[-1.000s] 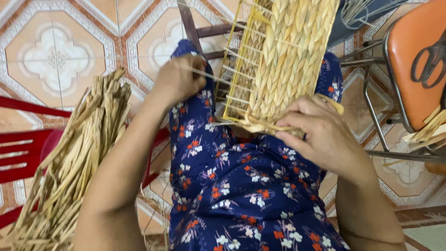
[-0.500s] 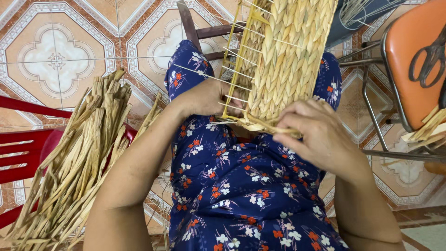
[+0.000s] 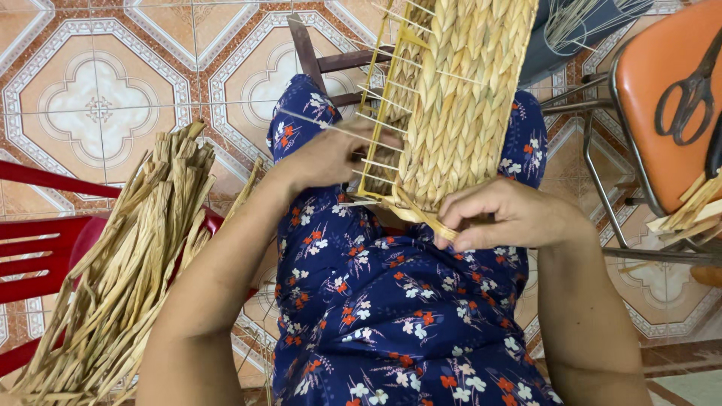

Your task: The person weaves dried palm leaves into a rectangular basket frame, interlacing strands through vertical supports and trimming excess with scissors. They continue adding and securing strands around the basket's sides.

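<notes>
A half-woven straw basket [image 3: 459,98] on a yellow wire frame [image 3: 380,113] rests on my lap, over the blue flowered cloth [image 3: 391,316]. My left hand [image 3: 331,154] is at the frame's bare wire side, its fingers pinched on a thin straw strand by the lower left corner. My right hand [image 3: 511,214] is closed on the loose end of a straw strand [image 3: 425,218] at the basket's bottom edge.
A thick bundle of dried straw [image 3: 128,263] lies across a red plastic chair [image 3: 37,248] on my left. An orange metal-legged stool [image 3: 662,113] on the right carries black scissors [image 3: 688,90] and straw scraps. A dark wooden chair [image 3: 316,60] stands ahead on the patterned tile floor.
My left hand has come in from the left to the frame's lower corner. My right hand has shifted slightly, still at the basket's bottom edge.
</notes>
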